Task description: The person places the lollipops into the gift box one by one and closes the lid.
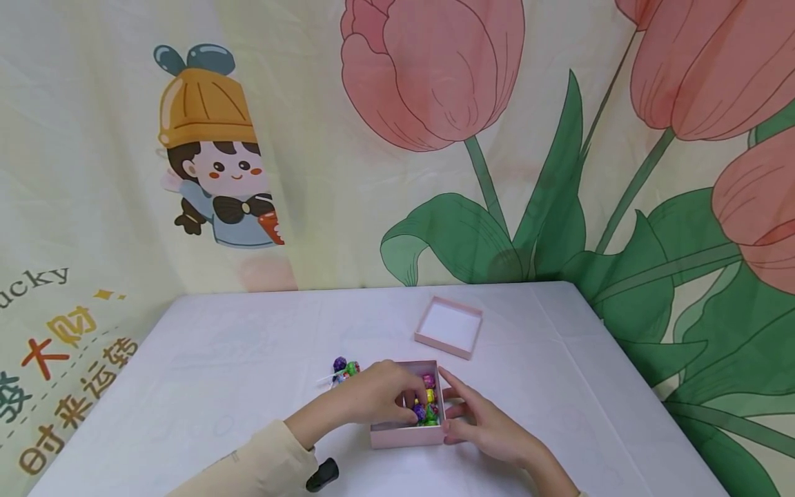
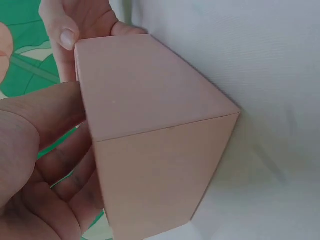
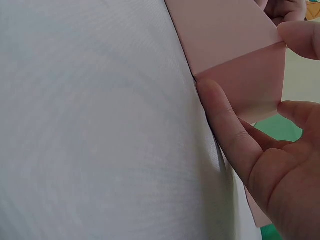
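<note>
My left hand point(image 1: 386, 392) is dipped into the box point(image 1: 406, 437) over its left side, fingers bent down among the candies point(image 1: 430, 395). My thumb is just beside a purple candy; the box walls hide my fingertips in the left wrist view, so I cannot tell whether I have anything pinched there. My right hand point(image 1: 481, 420) grips the box by its right wall: 1 digit sits on the top of the near corner, another reaches the far top corner, and 1 finger lies low along the base of that wall.

The box is pink, open at the top, and stands flat on the table point(image 1: 217, 386) in front of me. The candies inside it are wrapped in shiny pink, yellow, purple and green.

To the left of the box, partly behind my left forearm, lies a small bunch of lollipops point(image 1: 340, 364), purple and green among them, with white sticks. The lid point(image 1: 450, 328) lies beyond the box and a little to its right, hollow side up, apart from it. Next to my left sleeve point(image 1: 254, 462) is a black piece point(image 1: 323, 475). Behind the table hangs a cloth point(image 1: 323, 103) printed with pink tulips and a cartoon figure in a yellow hat.
</note>
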Demonstrator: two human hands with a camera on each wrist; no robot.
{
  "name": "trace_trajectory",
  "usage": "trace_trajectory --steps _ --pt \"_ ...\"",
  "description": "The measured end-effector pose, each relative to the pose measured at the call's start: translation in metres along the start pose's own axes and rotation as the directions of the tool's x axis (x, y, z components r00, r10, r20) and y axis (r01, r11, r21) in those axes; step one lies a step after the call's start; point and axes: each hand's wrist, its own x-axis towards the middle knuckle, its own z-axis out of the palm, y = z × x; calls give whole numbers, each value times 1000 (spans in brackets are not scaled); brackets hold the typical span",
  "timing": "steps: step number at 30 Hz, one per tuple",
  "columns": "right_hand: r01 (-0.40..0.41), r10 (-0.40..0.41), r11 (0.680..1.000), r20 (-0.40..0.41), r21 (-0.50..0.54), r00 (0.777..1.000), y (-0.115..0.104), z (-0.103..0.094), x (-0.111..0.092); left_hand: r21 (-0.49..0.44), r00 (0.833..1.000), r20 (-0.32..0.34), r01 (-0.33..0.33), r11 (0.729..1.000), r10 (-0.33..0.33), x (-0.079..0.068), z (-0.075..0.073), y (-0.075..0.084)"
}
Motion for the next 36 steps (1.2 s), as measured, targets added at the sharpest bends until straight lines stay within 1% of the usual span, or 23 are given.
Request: trace_trajectory --steps 6,11,14,19,27,36 --pt "-21 21 1000 -7 -5 1000 -1 0 0 -11 1000 18 4 1000 -4 0 7 -4" --pt "-23 23 1000 -6 -1 1000 -1 0 -1 -3 999 31 -8 1000 8 0 11 -7" --pt "-19 19 1000 -4 -3 1000 0 0 -1 17 1000 26 -16 1000 15 1 13 -9" --pt "-19 19 1000 -2 -5 1000 0 0 0 55 1000 16 6 998 -7 1 18 -11" --pt "-24 24 1000 -7 -15 1000 -1 0 1 52 999 20 29 998 -31 0 17 -9" --pt "-39 39 999 -12 -17 999 -2 1 1 64 999 31 33 997 -35 0 17 -8"
